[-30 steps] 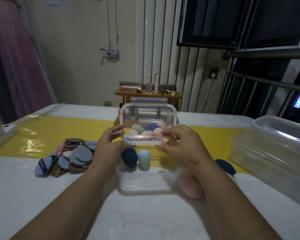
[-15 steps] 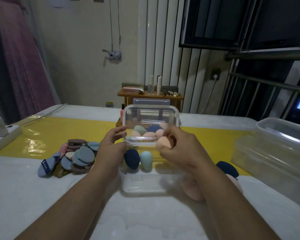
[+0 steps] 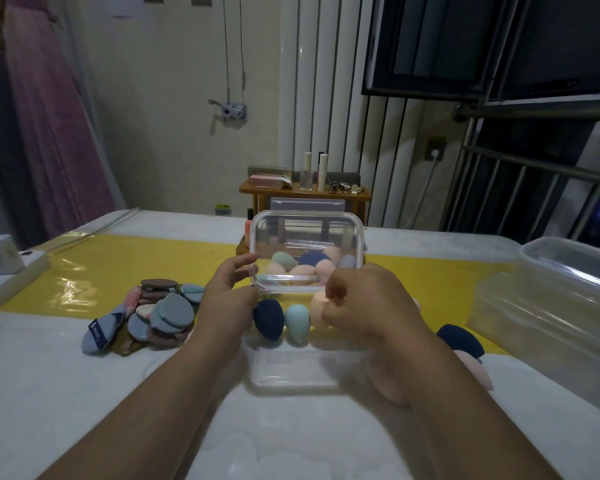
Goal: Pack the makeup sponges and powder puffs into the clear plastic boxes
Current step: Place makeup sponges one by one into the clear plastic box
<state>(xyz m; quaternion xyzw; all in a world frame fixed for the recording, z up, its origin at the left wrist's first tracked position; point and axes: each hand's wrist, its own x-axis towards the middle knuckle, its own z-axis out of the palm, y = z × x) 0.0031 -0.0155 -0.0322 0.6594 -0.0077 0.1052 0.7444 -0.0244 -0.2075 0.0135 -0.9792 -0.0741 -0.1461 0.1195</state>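
A pink curtain [image 3: 49,116] hung at the far left of the dim room, and a white block [image 3: 0,258] sat at the edge of the white table [image 3: 49,393]. A glossy yellow strip [image 3: 118,265] ran across the table. On its near edge lay a heap of powder puffs [image 3: 160,313] in blue, brown and pink.

The left hand [image 3: 226,299] gripped the lower left corner of an upright clear piece [image 3: 307,237]; I could not tell whether this was a lid or a second box. Pastel sponges showed through its lower half.

In front of it the open clear box [image 3: 291,375] held a navy sponge [image 3: 269,320] and a teal sponge [image 3: 297,322]. The right hand [image 3: 368,303], fingers curled, pinched a peach sponge [image 3: 316,308] beside them.

A wooden side table [image 3: 305,194] with bottles stood by the back wall. Right of the box lay loose sponges [image 3: 461,337], then large clear tubs [image 3: 551,306] under a dark window [image 3: 482,46] and a metal rail [image 3: 534,109].
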